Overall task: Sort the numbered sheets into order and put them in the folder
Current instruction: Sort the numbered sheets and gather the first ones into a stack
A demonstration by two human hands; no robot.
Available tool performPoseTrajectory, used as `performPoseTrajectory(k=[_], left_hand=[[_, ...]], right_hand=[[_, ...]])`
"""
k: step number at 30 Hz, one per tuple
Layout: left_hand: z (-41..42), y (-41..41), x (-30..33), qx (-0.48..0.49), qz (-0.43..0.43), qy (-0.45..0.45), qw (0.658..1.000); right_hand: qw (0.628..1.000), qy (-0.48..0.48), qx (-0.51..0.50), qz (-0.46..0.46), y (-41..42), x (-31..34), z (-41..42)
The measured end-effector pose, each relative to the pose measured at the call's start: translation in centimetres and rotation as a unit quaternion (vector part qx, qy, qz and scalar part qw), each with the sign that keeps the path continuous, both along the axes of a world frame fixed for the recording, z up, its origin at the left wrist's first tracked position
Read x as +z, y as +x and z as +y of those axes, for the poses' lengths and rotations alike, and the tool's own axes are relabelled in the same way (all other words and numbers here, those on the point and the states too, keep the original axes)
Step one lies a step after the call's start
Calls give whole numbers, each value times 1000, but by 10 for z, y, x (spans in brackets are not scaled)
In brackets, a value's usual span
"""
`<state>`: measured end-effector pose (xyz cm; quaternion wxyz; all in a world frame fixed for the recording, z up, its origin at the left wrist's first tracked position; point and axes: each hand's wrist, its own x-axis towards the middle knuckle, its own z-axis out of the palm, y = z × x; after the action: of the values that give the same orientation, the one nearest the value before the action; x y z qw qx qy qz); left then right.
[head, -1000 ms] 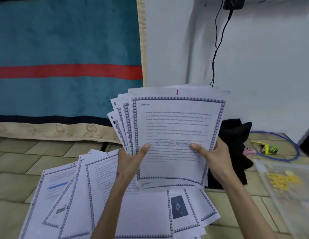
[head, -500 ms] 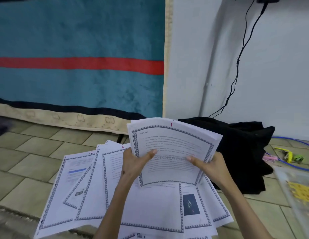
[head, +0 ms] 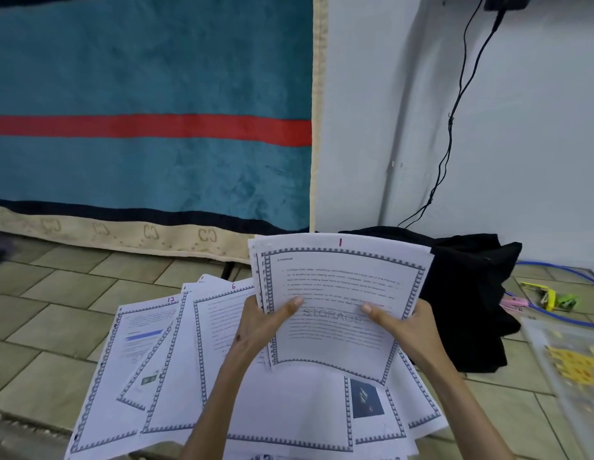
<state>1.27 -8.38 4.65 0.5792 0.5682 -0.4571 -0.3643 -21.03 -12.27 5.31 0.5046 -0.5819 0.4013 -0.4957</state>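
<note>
Left hand (head: pixel 259 330) and right hand (head: pixel 408 330) gripped stack topped by sheet 1 (head: pixel 342 303) by its side edges, above loose sheets (head: pixel 196 366) fanned on tiled floor (head: pixel 56 313), black cloth (head: pixel 468 293) at 3 o'clock, bare tiles at 9 o'clock, clear folder (head: pixel 567 366) at 4 o'clock.

We hold a squared stack of white bordered sheets (head: pixel 342 307), page 1 on top, with left hand (head: pixel 259 323) and right hand (head: pixel 408 327) above loose sheets (head: pixel 189 376) fanned on the tiled floor (head: pixel 56 313).

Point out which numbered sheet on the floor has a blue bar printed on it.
The white bordered sheet marked 12, leftmost on the floor; the sheet marked 6 beside it shows only text.
</note>
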Motion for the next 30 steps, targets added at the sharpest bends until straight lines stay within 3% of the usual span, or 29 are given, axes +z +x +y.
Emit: performPoseTrajectory(k=[17, 22, 30], left_hand=[[1, 0, -27, -10, 28, 30, 999], [0, 3, -22, -7, -4, 15, 1000], [-3, 0, -27, 3, 41, -3, 999]], right_hand=[[999, 40, 31, -9, 3, -9, 5], [999, 23, 23, -23, -3, -10, 3], [999, 21, 2, -24, 3, -14, 4]])
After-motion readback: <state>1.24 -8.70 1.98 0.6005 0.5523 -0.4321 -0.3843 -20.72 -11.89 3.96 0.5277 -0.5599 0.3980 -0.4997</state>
